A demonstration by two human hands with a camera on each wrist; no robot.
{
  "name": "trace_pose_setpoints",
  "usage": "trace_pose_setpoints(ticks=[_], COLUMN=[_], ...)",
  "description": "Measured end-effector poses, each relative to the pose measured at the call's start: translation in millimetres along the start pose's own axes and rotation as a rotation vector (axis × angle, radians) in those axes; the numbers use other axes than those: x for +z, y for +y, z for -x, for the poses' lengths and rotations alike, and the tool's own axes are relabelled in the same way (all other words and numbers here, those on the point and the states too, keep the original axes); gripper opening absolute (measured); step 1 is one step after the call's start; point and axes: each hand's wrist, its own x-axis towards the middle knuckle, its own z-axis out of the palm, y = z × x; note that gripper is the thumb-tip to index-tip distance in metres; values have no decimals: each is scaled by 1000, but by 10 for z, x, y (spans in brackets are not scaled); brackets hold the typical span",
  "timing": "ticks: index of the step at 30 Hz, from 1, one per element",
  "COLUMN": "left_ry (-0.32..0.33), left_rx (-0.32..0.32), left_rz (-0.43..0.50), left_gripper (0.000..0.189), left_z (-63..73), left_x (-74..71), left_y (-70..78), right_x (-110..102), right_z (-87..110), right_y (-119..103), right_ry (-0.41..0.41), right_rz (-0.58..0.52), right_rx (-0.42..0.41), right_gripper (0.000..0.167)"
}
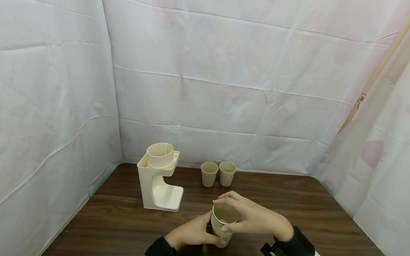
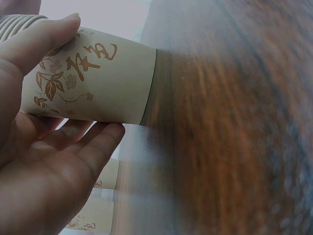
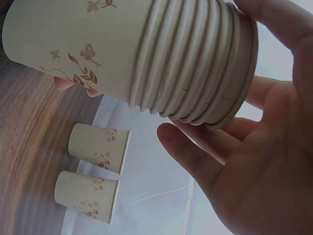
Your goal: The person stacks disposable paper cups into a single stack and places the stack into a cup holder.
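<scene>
A nested stack of cream paper cups (image 1: 216, 224) stands at the table's near side, printed with brown flowers and lettering. My left hand (image 1: 193, 230) grips its lower part, thumb on the near face and fingers round the far side. At the mouth, my right hand (image 1: 254, 216) holds the top paper cup (image 3: 239, 73), thumb at the near rim and fingers over the far rim. In the right wrist view the top cup's rim sits a wider gap above the closely spaced rims beneath.
Two single paper cups (image 1: 209, 174) stand side by side farther back, near the white curtain (image 1: 205, 103). A cream C-shaped stand (image 1: 147, 188) with a round cup-like holder (image 1: 160, 156) on top is at the left. All rest on a dark wooden table (image 1: 105, 217).
</scene>
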Motion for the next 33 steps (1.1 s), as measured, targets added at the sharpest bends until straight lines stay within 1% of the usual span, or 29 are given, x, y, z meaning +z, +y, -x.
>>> trace_pose_setpoints(ticks=[12,20,27,33], left_ry=[-6,-18,1,-1], left_rx=[5,14,0,8], left_rz=[13,29,17,19], left_gripper=[70,69,69,69], left_z=[5,6,14,18], left_x=[5,-8,1,-2], left_y=[9,8,19,19], right_x=[36,32,33,24], right_z=[-2,-7,-4,7], right_y=[51,49,34,27], right_ry=[-5,-14,-19,-13], right_rz=[-9,-9,-25,-21], right_rx=[6,27,41,36], right_gripper=[59,59,59,59])
